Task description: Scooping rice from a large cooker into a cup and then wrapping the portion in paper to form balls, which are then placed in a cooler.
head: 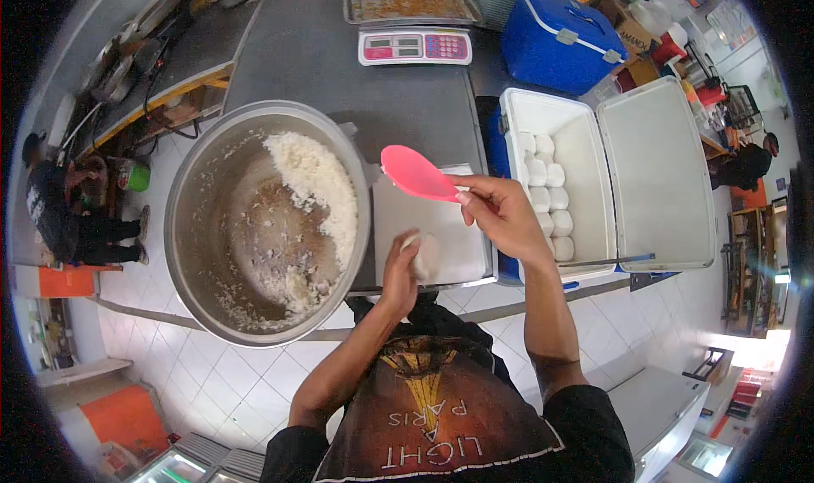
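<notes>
My right hand [499,216] grips the handle of a pink plastic rice paddle [416,172], raised over a stack of white paper sheets [455,263] at the counter's edge. Held against the fingers of my left hand [400,276] is a blurred, rounded whitish bundle [424,254], low over the same sheets. Left of the sheets stands a large metal pot [181,228] with cooked white rice [324,190] heaped along its right side and bits stuck to its bottom. An opened blue and white cooler [591,184] at the right holds several white wrapped bundles [555,176].
A digital scale [415,46] and a metal tray [413,3] with brownish residue stand at the back of the dark counter [292,57]. A closed blue cooler [559,44] is behind the opened one. One person [63,209] stands far left, another [744,168] far right.
</notes>
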